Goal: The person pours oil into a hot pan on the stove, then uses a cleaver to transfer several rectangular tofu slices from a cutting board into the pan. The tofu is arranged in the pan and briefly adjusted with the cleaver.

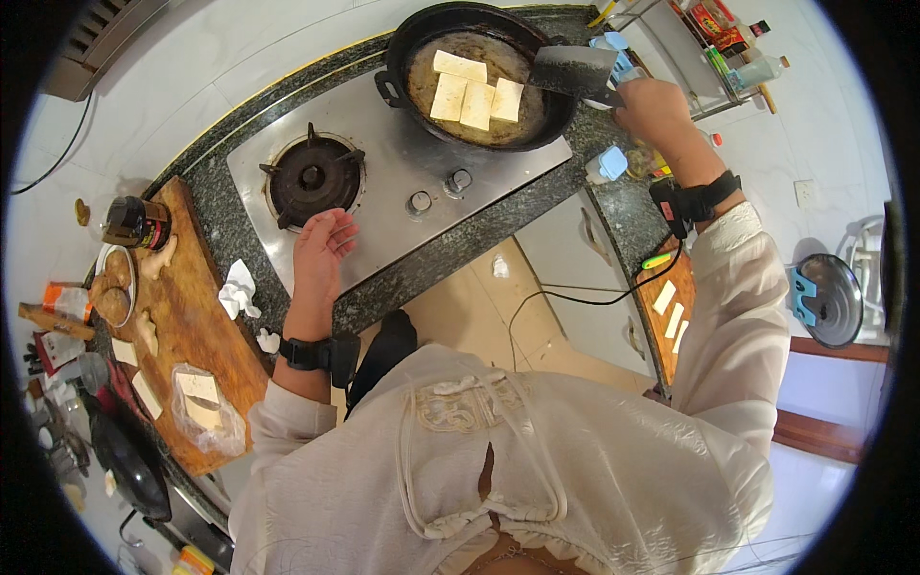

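Observation:
My right hand point(650, 108) is closed around the handle of a dark-bladed cleaver point(571, 70). Its wide blade reaches over the right side of a black cast-iron pan point(402, 54), close to several pale rectangular slabs, likely tofu point(460, 66). The slabs lie in oily liquid on the pan's bottom. Whether the blade touches the pan cannot be told. My left hand point(321, 241) holds nothing, its fingers slightly curled and apart, at the front edge of the unused left gas burner point(311, 175).
At left, a wooden board point(215, 338) bears ginger, a jar and bagged slabs point(200, 399). Crumpled tissue point(238, 289) lies beside it. Another board point(667, 345) with pale strips is at right, near a black cable point(546, 291). A bottle rack point(719, 54) stands upper right.

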Demonstrator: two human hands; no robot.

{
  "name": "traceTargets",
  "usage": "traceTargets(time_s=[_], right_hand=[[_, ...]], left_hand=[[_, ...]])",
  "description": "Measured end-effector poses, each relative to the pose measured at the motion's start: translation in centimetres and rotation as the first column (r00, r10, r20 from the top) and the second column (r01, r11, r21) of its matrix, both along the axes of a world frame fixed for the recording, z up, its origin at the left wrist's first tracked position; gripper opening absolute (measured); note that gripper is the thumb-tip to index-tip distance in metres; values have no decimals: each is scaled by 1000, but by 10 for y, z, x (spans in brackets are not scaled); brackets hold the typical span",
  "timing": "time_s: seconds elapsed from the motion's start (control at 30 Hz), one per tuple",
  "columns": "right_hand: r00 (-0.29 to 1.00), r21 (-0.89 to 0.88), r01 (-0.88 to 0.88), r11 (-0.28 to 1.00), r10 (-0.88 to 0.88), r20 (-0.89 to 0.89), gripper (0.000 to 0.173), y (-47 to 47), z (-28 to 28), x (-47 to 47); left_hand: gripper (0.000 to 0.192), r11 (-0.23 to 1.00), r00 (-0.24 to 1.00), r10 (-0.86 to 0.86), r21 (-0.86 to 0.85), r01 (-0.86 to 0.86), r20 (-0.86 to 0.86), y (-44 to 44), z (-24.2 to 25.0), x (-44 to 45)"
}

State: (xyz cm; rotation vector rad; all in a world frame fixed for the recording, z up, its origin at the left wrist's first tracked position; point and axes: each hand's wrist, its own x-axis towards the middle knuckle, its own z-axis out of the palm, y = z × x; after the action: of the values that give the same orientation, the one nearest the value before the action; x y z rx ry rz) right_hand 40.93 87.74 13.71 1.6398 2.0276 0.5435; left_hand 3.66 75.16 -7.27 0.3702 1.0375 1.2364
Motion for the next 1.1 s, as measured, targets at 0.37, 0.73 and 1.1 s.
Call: traceTargets(time_s=[0.37, 0.73, 1.1], right_hand=[[993, -101, 62, 993, -71, -92, 20, -45, 9, -28], [994, -175, 16, 984, -36, -108, 16, -53, 4, -52], [994, -62, -28, 998, 21, -109, 18, -56, 19, -48]], left_hand=[[18, 1000, 1000, -7, -11, 7, 2, 2, 1, 4], [18, 1000, 1000, -11, 16, 11, 17, -3, 5, 5], [19, 1000, 1000, 15, 4, -15, -8, -13, 6, 3]])
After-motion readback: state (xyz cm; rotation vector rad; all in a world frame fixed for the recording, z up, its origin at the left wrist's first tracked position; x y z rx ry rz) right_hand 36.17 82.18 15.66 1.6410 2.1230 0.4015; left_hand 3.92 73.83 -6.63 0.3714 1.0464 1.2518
